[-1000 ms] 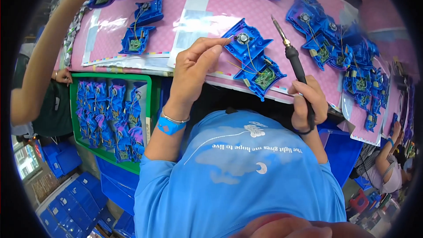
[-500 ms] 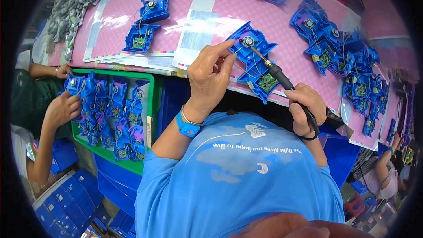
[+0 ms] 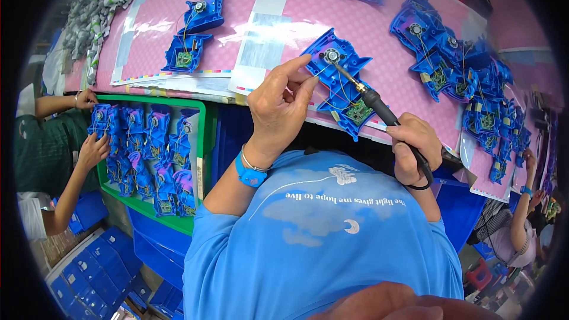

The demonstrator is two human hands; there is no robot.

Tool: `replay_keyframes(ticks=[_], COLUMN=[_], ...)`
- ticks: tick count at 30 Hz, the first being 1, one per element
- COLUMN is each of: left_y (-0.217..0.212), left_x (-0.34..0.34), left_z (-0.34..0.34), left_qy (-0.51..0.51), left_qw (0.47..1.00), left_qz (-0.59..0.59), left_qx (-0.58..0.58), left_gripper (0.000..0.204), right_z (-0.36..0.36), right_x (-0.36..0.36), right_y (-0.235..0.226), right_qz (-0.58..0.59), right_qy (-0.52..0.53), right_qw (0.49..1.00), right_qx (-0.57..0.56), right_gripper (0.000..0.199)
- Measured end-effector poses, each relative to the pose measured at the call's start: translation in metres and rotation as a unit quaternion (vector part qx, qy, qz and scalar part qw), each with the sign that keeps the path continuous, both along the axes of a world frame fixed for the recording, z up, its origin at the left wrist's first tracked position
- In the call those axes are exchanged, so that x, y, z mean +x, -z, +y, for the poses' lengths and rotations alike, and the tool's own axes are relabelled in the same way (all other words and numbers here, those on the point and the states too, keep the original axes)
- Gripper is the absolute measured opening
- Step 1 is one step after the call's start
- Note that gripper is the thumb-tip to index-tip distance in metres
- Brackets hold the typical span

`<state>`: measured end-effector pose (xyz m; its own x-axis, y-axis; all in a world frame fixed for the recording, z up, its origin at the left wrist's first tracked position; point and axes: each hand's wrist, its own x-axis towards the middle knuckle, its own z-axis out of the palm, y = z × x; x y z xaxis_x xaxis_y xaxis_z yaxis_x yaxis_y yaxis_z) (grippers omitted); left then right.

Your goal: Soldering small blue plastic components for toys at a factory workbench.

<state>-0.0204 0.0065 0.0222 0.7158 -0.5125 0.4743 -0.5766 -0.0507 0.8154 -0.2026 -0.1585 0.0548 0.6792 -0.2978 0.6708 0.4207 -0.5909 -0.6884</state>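
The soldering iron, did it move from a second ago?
Yes. The soldering iron swung left; its tip now touches the round part on the blue piece, where before it pointed clear of it.

Two blue housings (image 3: 195,35) are lying apart on the pink desk (image 3: 385,29), and more blue housings (image 3: 468,77) are crowding its right side. A green tray (image 3: 204,136) below the desk edge is holding rows of blue parts (image 3: 142,148), where a co-worker's hand (image 3: 95,148) is reaching in. Blue crates (image 3: 89,272) are sitting on the floor.

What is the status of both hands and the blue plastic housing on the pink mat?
Left hand steadying blue plastic housing. Right hand gripping black-handled soldering iron, tip at round metal part. Nothing blocking.
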Motion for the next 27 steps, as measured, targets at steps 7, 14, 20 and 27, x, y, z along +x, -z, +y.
replay_keyframes(ticks=[7, 14, 20, 27], left_y=[0.0013, 0.0011, 0.0023, 0.0047], left_x=[-0.0007, -0.0007, -0.0004, 0.0013], left_z=[0.001, -0.0014, -0.0021, -0.0033], left_qy=[-0.013, -0.011, -0.013, -0.005], left_qw=[1.0, 1.0, 1.0, 0.999], left_qz=[0.008, 0.018, 0.018, 0.043], left_qx=[0.003, -0.011, -0.011, -0.017], left_gripper=[0.037, 0.039, 0.039, 0.038], right_z=[-0.0011, -0.0009, -0.0013, -0.0036], right_x=[0.0001, -0.0025, 0.0007, 0.0017], right_y=[0.0053, 0.0059, 0.006, 0.0054], right_qz=[0.014, 0.008, 0.012, 0.014], right_qy=[0.004, 0.006, -0.005, -0.017], right_qw=[1.0, 1.0, 1.0, 0.999], right_qx=[0.0, -0.011, -0.004, -0.023], right_gripper=[0.022, 0.023, 0.023, 0.025])
